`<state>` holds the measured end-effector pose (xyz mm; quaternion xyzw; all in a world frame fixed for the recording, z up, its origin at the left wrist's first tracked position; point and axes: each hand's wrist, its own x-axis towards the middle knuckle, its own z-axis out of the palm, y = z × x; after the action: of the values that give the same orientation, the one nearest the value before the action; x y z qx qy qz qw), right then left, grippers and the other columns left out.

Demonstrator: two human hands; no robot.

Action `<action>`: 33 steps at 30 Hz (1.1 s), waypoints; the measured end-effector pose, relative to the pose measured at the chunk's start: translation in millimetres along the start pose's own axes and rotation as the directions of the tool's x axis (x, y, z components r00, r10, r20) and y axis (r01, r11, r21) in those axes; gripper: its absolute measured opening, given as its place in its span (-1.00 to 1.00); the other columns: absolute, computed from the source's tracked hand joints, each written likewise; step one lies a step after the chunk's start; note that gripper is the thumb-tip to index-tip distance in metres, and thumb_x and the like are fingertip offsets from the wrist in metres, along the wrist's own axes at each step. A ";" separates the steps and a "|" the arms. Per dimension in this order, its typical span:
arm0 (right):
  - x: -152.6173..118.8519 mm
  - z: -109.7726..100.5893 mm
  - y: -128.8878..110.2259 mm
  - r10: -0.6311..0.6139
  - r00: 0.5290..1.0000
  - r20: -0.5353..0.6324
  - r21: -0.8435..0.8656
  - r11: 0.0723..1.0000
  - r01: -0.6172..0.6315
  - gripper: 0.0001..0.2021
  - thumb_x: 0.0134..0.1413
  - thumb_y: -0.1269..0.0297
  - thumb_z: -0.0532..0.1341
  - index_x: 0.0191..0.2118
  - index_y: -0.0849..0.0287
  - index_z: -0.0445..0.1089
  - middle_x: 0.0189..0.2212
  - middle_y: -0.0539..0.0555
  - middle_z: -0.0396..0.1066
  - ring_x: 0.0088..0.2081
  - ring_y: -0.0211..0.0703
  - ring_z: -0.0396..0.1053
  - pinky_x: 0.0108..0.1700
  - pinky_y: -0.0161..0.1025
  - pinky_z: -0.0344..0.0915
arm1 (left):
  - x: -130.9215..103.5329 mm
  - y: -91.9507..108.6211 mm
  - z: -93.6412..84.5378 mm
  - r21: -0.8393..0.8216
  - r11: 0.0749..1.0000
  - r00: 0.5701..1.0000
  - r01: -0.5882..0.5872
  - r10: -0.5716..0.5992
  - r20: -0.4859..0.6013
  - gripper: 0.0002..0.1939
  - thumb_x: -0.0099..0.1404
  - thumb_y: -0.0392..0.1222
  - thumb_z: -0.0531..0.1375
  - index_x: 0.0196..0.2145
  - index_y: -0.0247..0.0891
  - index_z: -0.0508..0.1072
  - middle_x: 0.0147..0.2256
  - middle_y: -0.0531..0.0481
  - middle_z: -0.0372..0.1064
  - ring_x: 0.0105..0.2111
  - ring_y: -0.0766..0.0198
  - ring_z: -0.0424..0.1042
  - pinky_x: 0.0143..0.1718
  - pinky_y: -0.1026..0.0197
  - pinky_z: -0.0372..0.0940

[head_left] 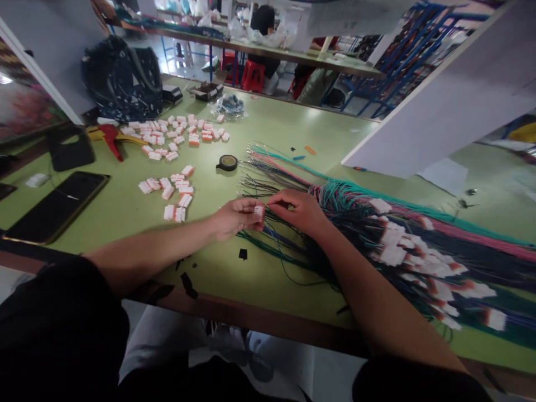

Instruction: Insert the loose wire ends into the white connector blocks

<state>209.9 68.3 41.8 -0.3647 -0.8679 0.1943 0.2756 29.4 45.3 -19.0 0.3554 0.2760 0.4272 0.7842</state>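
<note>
My left hand (237,218) holds a small white and orange connector (259,212) between thumb and fingers. Just right of it, my right hand (297,209) pinches a thin wire at the connector's edge. Wires hang from the connector and curve down over the table. Beyond and beneath my right hand lies a thick bundle of dark, pink and green wires (343,195), their bare ends fanned out to the left. Many white connectors (393,245) sit on the bundle at the right. Loose connectors (167,187) lie left of my hands.
Black tape roll (227,162) stands beyond my hands. At the left are a phone (56,206), a red and yellow tool (111,139), more connectors (159,131) and a dark bag (121,81). A white partition (439,95) rises at the right. A person sits across the room.
</note>
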 end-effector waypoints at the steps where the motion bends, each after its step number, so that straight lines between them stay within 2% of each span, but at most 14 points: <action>1: -0.8 1.1 0.8 -0.013 1.000 -0.012 0.001 1.000 0.013 -0.86 -0.01 0.33 0.14 -0.41 0.16 0.46 -0.51 0.00 0.42 -0.51 -0.32 0.26 -0.45 -0.35 0.15 | -0.4 0.3 0.0 0.006 1.000 1.000 0.003 -0.003 -0.001 -0.70 0.01 -0.46 0.27 -0.25 -0.35 0.38 -0.49 0.10 0.40 -0.49 0.41 0.42 -0.35 0.24 0.38; 4: -2.2 1.1 0.9 -0.025 0.999 -0.046 0.028 0.999 0.027 -0.89 -0.02 0.32 0.15 -0.45 0.14 0.42 -0.53 -0.02 0.38 -0.50 -0.31 0.25 -0.43 -0.34 0.17 | -2.1 1.4 0.8 0.027 1.000 1.000 0.004 -0.004 -0.004 -0.70 0.03 -0.46 0.26 -0.23 -0.35 0.38 -0.50 0.10 0.39 -0.49 0.40 0.42 -0.34 0.25 0.37; 13: -3.6 -3.3 -2.2 0.074 0.996 -0.042 0.062 0.996 -0.071 -0.93 -0.14 0.36 0.14 -0.56 0.12 0.27 -0.57 -0.05 0.30 -0.50 -0.29 0.25 -0.41 -0.31 0.19 | -3.9 3.1 1.8 0.022 1.000 1.000 0.003 -0.003 -0.005 -0.73 0.04 -0.44 0.27 -0.26 -0.34 0.40 -0.51 0.10 0.39 -0.50 0.40 0.41 -0.37 0.25 0.38; 18: -3.6 -2.3 -4.9 0.013 1.000 -0.017 -0.011 1.000 -0.013 -0.91 -0.16 0.42 0.12 -0.57 0.13 0.25 -0.58 -0.04 0.27 -0.48 -0.28 0.23 -0.38 -0.30 0.17 | -4.8 4.4 3.5 0.029 1.000 1.000 0.008 -0.008 -0.018 -0.73 0.04 -0.45 0.27 -0.26 -0.35 0.41 -0.52 0.09 0.39 -0.50 0.39 0.42 -0.35 0.24 0.38; 25: -3.0 1.6 -5.7 -0.109 0.993 -0.048 -0.191 0.977 0.098 -0.88 -0.14 0.45 0.10 -0.59 0.12 0.23 -0.59 -0.02 0.24 -0.47 -0.25 0.19 -0.37 -0.27 0.12 | -5.6 6.7 5.7 0.016 1.000 0.999 0.017 -0.017 -0.041 -0.77 0.03 -0.45 0.27 -0.29 -0.36 0.44 -0.52 0.07 0.42 -0.50 0.40 0.43 -0.42 0.30 0.37; 33: -5.8 5.8 -8.4 -0.071 0.996 -0.056 -0.198 0.978 0.059 -0.88 -0.10 0.43 0.10 -0.56 0.12 0.27 -0.59 -0.03 0.26 -0.48 -0.26 0.19 -0.39 -0.29 0.12 | -5.8 7.8 7.4 0.049 0.998 0.997 0.048 -0.045 -0.057 -0.80 0.03 -0.44 0.28 -0.31 -0.40 0.49 -0.53 0.04 0.42 -0.51 0.41 0.42 -0.42 0.33 0.38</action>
<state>205.4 57.7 39.9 -0.3673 -0.8852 0.0873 0.2717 28.3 40.9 -7.7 0.3567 0.3166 0.4115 0.7767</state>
